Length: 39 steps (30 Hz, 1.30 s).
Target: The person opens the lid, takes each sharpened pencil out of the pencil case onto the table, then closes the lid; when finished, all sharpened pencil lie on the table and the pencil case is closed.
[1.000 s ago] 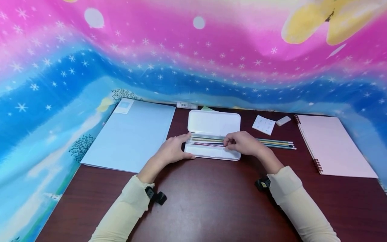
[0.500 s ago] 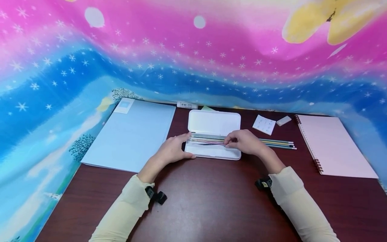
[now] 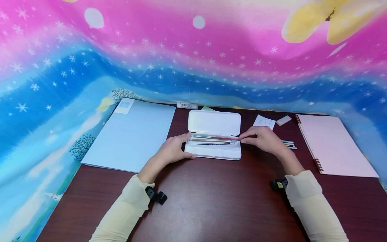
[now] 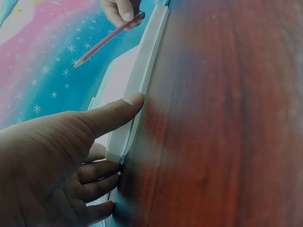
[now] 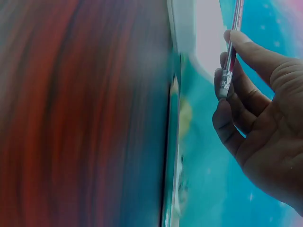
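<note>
An open white pencil case (image 3: 214,123) lies on the table with its lid tipped back and several pencils inside, among them a dark pencil (image 3: 215,144). My left hand (image 3: 171,148) grips the case's left end, its thumb on the front edge and fingers round the end, as the left wrist view also shows. Between thumb and fingers, my right hand (image 3: 263,138) pinches a red striped pencil (image 5: 236,19) by its eraser end. The sharpened tip (image 4: 78,64) points left, and the pencil hangs above the case, raised over its front wall in the left wrist view.
Several pencils (image 3: 290,146) lie on the table, partly hidden behind the right hand. A light blue folder (image 3: 130,134) is at left, a pink spiral notebook (image 3: 335,144) at right. Behind are a white tube (image 3: 186,105), a small paper (image 3: 263,121) and an eraser (image 3: 283,120).
My right hand has moved right from inside the case to beyond its right end, drawing the red pencil up and rightward. My left hand and the case have stayed put.
</note>
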Motion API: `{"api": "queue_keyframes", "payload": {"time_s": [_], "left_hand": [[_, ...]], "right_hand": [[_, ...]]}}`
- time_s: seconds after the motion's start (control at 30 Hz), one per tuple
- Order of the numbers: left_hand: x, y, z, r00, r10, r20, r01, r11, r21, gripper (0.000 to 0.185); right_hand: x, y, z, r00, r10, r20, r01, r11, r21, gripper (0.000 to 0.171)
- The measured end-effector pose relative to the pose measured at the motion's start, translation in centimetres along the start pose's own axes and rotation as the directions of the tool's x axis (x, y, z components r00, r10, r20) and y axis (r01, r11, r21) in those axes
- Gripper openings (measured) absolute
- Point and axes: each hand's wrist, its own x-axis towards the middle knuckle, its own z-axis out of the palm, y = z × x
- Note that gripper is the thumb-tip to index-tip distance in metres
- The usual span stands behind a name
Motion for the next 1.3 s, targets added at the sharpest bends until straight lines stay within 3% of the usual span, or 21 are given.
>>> {"api": "queue_keyframes", "payload": {"time_s": [0.43, 0.73, 0.97, 1.3], "left_hand": [[-0.1, 0.0, 0.1, 1.000, 0.012, -0.008, -0.013, 1.000, -0.009, 0.098], [-0.1, -0.2, 0.2, 1.000, 0.006, -0.006, -0.006, 1.000, -0.005, 0.098], [-0.1, 0.0, 0.1, 1.000, -0.003, -0.004, 0.003, 1.000, -0.003, 0.099], [-0.1, 0.1, 0.1, 1.000, -0.016, 0.009, 0.016, 1.000, -0.004, 0.098]], "right_hand": [[-5.2, 4.4, -3.4, 0.987, 0.083, -0.139, -0.097, 0.990, -0.102, 0.014], [-7.7, 6.8, -4.9, 0.971, 0.205, -0.123, -0.212, 0.976, -0.048, 0.016], [-8.4, 8.7, -5.9, 0.950, 0.310, -0.043, -0.311, 0.951, -0.001, 0.025], [-8.9, 9.7, -6.2, 0.947, 0.322, 0.002, -0.321, 0.944, -0.069, 0.019]]}}
